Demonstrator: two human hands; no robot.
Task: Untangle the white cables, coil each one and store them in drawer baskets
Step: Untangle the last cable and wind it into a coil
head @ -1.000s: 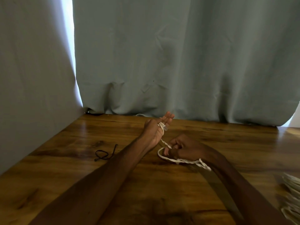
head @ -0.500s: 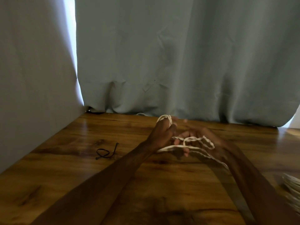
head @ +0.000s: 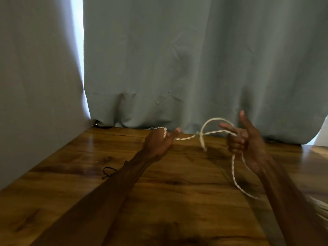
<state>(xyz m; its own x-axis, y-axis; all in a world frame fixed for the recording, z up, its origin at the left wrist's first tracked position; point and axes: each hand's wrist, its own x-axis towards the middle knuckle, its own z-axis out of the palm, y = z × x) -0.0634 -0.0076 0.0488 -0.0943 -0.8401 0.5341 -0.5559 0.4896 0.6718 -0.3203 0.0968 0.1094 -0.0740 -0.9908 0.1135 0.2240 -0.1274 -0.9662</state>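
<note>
**Two hands drawing one cable out above the worktop.** The left hand [head: 158, 142] and the right hand [head: 248, 144] are being held apart above the worktop [head: 177, 192], each gripping the same white cable [head: 186, 138]; the left is holding a turn of it over its curled fingers, thumb extended; the right is closing its lower fingers round it while the forefinger is pointing upward. Between the hands the twisted strand is running nearly taut; nearer the right hand a loop [head: 214, 119] is arching up and crossing the strand at what appears to be a small knot [head: 198, 133]; below the right hand the tail [head: 232, 167] is hanging slack toward the worktop.

Judged risk: pulling the hands wider apart is likely to be cinching that crossing tighter rather than freeing it; the loop probably needs easing back through first. The dangling tail may also be catching on the right wrist, or on the other white cables [head: 319, 206] lying beside the right forearm, and tangling with them. A black tie [head: 108, 172] is lying beside the left forearm.
</note>
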